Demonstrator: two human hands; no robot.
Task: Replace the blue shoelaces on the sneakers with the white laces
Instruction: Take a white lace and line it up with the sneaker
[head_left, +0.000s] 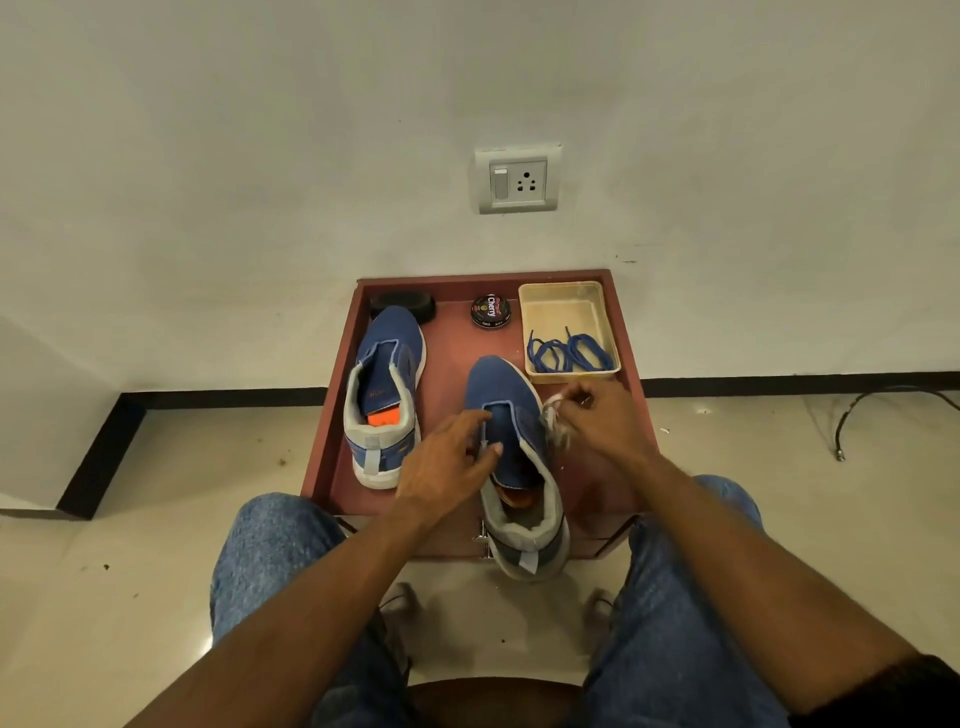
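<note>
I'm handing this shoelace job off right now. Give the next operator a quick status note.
Left hand pinches a white lace end at the right sneaker.
Right hand grips the bunched white lace beside that sneaker.
Blue laces lie in the beige tray.
Left sneaker sits unlaced on the red table.
Done: blue laces out of both sneakers.
Left: lace both sneakers in white.

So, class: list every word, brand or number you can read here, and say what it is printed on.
"Cherry": lid of the round black polish tin.
Smaller print on that tin's side: too small to read.
Orange insole mark inside the left sneaker: blurred, unreadable.
Wall socket: no text.
</note>
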